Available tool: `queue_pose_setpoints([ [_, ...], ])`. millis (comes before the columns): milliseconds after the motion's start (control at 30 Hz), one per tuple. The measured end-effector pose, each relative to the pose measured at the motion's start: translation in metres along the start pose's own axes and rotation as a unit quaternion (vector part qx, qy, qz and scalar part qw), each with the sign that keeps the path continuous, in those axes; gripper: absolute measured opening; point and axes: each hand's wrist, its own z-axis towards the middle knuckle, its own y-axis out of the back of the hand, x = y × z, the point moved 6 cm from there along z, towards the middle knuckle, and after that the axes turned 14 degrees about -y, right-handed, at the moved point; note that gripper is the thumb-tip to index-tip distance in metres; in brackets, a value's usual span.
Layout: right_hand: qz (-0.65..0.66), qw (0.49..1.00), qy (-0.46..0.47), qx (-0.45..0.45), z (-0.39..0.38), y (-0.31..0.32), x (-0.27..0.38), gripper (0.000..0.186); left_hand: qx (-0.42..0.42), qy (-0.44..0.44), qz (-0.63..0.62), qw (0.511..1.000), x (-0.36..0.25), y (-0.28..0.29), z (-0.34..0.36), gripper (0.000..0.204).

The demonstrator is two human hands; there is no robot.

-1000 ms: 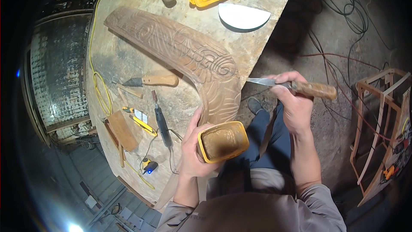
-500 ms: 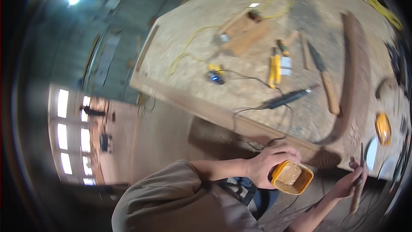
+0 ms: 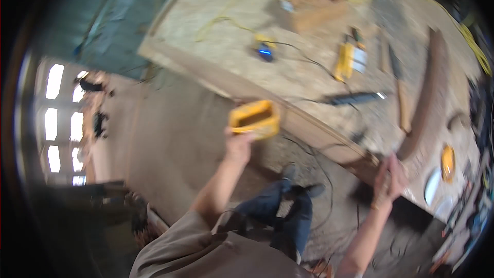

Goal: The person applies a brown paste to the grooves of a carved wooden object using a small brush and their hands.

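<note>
My left hand (image 3: 238,146) grips a yellow rectangular tub (image 3: 254,120) over the bench's front edge. My right hand (image 3: 391,180) is at that edge by the lower end of the carved curved wooden piece (image 3: 428,87), closed around what looks like the putty knife's handle (image 3: 379,201), blurred and mostly hidden. A yellow dish (image 3: 447,163) and a white half-disc (image 3: 432,187) lie to its right. A dark corded tool (image 3: 352,98), a wooden-handled knife (image 3: 404,108) and a yellow cutter (image 3: 343,62) lie on the bench.
The plywood bench (image 3: 211,62) spans the upper view, with a wooden block (image 3: 316,13), a blue-lit device (image 3: 265,53) and a yellow cord (image 3: 476,51). Cables (image 3: 321,185) trail on the floor by my feet. Bright windows (image 3: 52,123) show at the left.
My view has swung round, the bench now lying across the top. My left hand has moved out leftward with the tub, farther from my right hand and the carved piece.
</note>
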Motion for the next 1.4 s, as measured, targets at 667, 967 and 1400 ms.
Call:
queue_pose_setpoints([
  [667,0.196,0.943,-0.206,-0.174,-0.093,0.099,0.002,0.014,0.149,-0.387,0.858,0.303,-0.064,0.091,-0.010,0.032],
  [967,0.470,0.731,-0.492,-0.038,-0.125,0.119,-0.115,0.012,0.322,-0.034,0.058,0.944,0.007,-0.113,-0.122,0.039],
  [1400,0.491,0.725,-0.480,0.049,-0.116,0.096,-0.120,0.017,0.369,0.003,0.059,0.928,0.071,-0.147,-0.110,0.079],
])
